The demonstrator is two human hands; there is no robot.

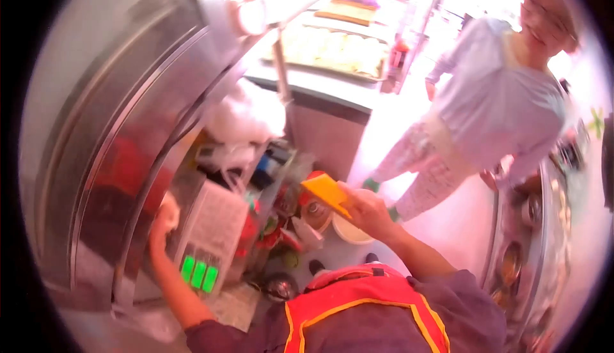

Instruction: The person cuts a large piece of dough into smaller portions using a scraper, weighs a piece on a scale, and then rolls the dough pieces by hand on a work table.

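Observation:
My right hand (366,211) is closed on the edge of a flat yellow rectangular piece (323,193), held out in front of my body above the floor clutter. Its exact kind does not show. On the left, my left hand (165,219) is raised close to the shiny steel cabinet front (121,180). The fingers are curled around something small and pale, blurred beyond naming. Beside that hand stands a pale box-like panel (214,222) with bright green rectangles (199,274) at its lower end.
A person in a light top (495,91) stands at the right, facing me. A tray of pale pieces (332,49) sits on the counter ahead. White bags (246,113), a pale bucket (353,230) and a metal bowl (280,285) crowd the left and floor. Shelving (543,225) lines the right.

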